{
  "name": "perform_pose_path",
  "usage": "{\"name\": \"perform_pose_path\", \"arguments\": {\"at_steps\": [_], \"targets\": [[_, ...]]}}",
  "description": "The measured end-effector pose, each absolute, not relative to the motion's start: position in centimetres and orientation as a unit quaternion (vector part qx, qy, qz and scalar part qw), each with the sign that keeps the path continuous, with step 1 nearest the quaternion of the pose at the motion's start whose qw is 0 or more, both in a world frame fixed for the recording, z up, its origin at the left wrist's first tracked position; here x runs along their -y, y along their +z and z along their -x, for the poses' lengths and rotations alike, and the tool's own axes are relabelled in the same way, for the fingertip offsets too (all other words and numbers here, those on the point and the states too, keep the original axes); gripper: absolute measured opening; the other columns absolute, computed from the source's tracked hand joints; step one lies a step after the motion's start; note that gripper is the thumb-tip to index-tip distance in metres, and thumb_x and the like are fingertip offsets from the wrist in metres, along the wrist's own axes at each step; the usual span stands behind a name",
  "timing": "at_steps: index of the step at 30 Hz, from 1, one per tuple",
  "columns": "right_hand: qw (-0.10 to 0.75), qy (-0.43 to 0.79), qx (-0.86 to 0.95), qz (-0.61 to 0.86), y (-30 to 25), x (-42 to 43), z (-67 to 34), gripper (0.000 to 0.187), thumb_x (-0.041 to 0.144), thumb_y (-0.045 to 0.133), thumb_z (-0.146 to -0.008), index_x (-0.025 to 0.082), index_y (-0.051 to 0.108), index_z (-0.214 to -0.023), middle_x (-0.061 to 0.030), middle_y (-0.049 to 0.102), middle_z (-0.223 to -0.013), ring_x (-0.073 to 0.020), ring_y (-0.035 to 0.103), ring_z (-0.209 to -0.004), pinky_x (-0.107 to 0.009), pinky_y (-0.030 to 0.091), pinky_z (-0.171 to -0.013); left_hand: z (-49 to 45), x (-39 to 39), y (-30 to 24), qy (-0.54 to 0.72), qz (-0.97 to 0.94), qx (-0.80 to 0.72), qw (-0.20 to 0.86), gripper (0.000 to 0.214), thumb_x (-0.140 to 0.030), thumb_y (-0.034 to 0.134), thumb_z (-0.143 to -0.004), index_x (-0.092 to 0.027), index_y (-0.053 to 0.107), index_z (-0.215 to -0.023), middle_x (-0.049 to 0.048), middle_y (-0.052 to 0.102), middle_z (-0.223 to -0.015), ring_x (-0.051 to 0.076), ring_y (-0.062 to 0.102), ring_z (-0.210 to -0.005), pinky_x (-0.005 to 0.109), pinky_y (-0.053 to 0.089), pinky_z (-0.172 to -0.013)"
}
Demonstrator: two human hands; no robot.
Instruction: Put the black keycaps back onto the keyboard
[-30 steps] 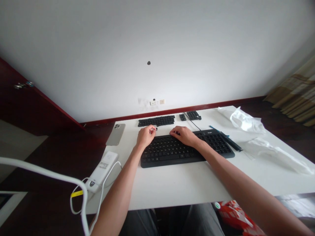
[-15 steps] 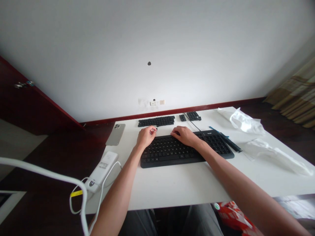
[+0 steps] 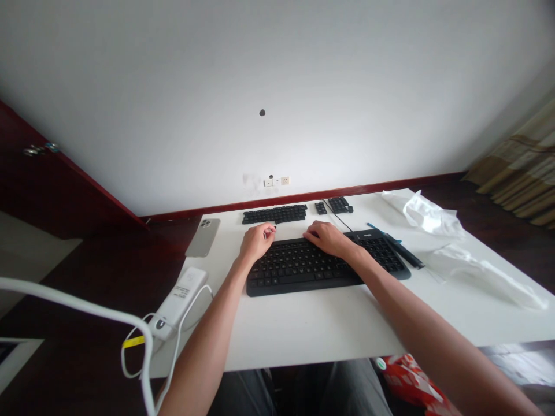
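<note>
A black full-size keyboard (image 3: 303, 274) lies on the white table (image 3: 295, 329). Over its upper left corner is my left hand (image 3: 256, 241), closed in a pinch. A small black piece that looks like a keycap (image 3: 275, 228) shows at its fingertips. My right hand (image 3: 328, 238) rests over the keyboard's upper edge with curled fingers; what they hold, if anything, is hidden. Behind the keyboard sits a block of loose black keycaps (image 3: 274, 214) in rows. Two smaller groups, a little cluster (image 3: 321, 208) and a number-pad block (image 3: 340, 205), lie right of it.
A phone (image 3: 203, 238) lies face down at left, near a white power strip (image 3: 180, 303) with white cables. Right of the keyboard is a black and blue stick-like tool (image 3: 403, 251). Crumpled clear plastic bags (image 3: 427, 214) lie farther right. The keyboard cable (image 3: 340, 218) runs backward.
My right hand has shifted very slightly along the keyboard's upper edge. The left hand keeps its pinch, and the view has moved a little.
</note>
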State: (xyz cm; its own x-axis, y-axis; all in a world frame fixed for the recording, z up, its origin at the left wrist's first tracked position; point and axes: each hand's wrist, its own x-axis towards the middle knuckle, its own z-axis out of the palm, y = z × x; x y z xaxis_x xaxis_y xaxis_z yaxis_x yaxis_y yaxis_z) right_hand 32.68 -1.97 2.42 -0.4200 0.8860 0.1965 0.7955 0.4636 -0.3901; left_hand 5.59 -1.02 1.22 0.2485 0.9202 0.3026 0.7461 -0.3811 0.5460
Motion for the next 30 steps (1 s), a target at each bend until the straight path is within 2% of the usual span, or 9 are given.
{"name": "perform_pose_path", "arguments": {"at_steps": [3,7,12,15,19,23,27,30], "targets": [[0.180,0.104,0.832,0.515,2.6,2.0,-32.6,0.038,0.037,0.054,-0.102,0.018,0.067,-0.071,-0.0081,0.068,-0.083,-0.0204,0.062,-0.075,-0.030,0.041,-0.073,-5.6,1.0,1.2,0.299,-0.776,-0.535,0.150,0.013,-0.024,0.062,-0.090,-0.024,0.074,-0.095,0.0001,0.075,-0.082,0.015,0.063,-0.067,0.026,0.044,-0.067],[0.198,0.098,0.810,0.543,2.7,2.1,-32.4,0.032,0.036,0.060,-0.099,0.018,0.069,-0.075,-0.0073,0.069,-0.082,-0.0195,0.062,-0.074,-0.030,0.043,-0.072,-5.7,0.9,1.1,0.302,-0.775,-0.533,0.154,0.013,-0.023,0.063,-0.089,-0.024,0.074,-0.095,0.0002,0.075,-0.080,0.015,0.063,-0.067,0.026,0.044,-0.067],[0.279,0.158,0.762,0.562,2.5,1.8,-32.7,0.015,0.031,0.073,-0.086,0.018,0.073,-0.078,-0.0052,0.070,-0.081,-0.0187,0.063,-0.072,-0.030,0.049,-0.071,-5.6,0.9,1.2,0.306,-0.774,-0.532,0.155,0.013,-0.022,0.063,-0.089,-0.024,0.074,-0.094,0.0007,0.074,-0.081,0.015,0.062,-0.065,0.027,0.044,-0.066],[0.346,0.212,0.738,0.540,2.3,1.6,-32.7,0.009,0.027,0.073,-0.083,0.019,0.075,-0.083,-0.0055,0.072,-0.088,-0.0187,0.067,-0.075,-0.031,0.054,-0.075,-5.7,1.1,1.5,0.314,-0.780,-0.521,0.146,0.013,-0.021,0.062,-0.089,-0.024,0.074,-0.094,0.0005,0.074,-0.080,0.015,0.061,-0.065,0.027,0.043,-0.067],[0.422,0.374,0.680,0.469,2.4,1.7,-32.2,0.020,0.034,0.078,-0.079,0.019,0.073,-0.091,-0.0064,0.076,-0.095,-0.0226,0.073,-0.089,-0.036,0.059,-0.086,-6.5,1.8,2.2,0.336,-0.793,-0.486,0.148,0.014,-0.020,0.060,-0.091,-0.023,0.073,-0.096,-0.0002,0.072,-0.077,0.013,0.058,-0.064,0.026,0.043,-0.068],[0.422,0.563,0.598,0.385,2.5,2.1,-31.7,0.046,0.037,0.086,-0.073,0.019,0.071,-0.112,-0.0089,0.078,-0.109,-0.0256,0.074,-0.101,-0.042,0.058,-0.098,-7.8,2.7,2.8,0.369,-0.795,-0.433,0.212,0.017,-0.024,0.064,-0.090,-0.022,0.072,-0.105,-0.0003,0.067,-0.078,0.012,0.054,-0.064,0.024,0.045,-0.068],[0.414,0.627,0.558,0.353,2.3,2.4,-31.6,0.056,0.039,0.086,-0.077,0.022,0.069,-0.128,-0.0090,0.076,-0.119,-0.0250,0.073,-0.108,-0.044,0.055,-0.105,-8.6,3.2,3.2,0.387,-0.783,-0.376,0.311,0.030,-0.029,0.070,-0.087,-0.023,0.071,-0.116,-0.0007,0.063,-0.082,0.010,0.051,-0.065,0.022,0.047,-0.066],[0.411,0.633,0.554,0.351,2.4,2.5,-31.6,0.059,0.038,0.085,-0.078,0.022,0.068,-0.132,-0.0086,0.077,-0.117,-0.0244,0.073,-0.106,-0.045,0.054,-0.105,-8.8,3.3,3.4,0.375,-0.793,-0.362,0.316,0.030,-0.029,0.072,-0.086,-0.024,0.073,-0.116,-0.0008,0.063,-0.084,0.010,0.050,-0.066,0.023,0.046,-0.066]]}}
